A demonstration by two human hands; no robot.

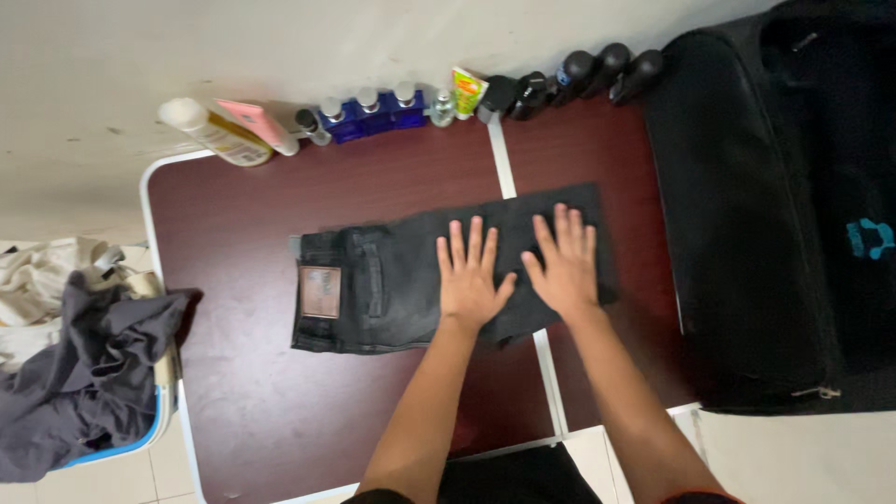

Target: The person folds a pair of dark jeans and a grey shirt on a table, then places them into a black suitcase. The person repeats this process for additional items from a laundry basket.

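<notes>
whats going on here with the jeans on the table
A person presses both hands flat on a pair of folded dark jeans lying on a dark red table. The left hand and right hand rest side by side, fingers spread. A black suitcase lies at the right, bottles line the wall.

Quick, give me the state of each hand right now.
Left hand: open, flat, fingers spread, pressing on the folded dark jeans.
Right hand: open, flat on the same jeans, holding nothing.
</notes>
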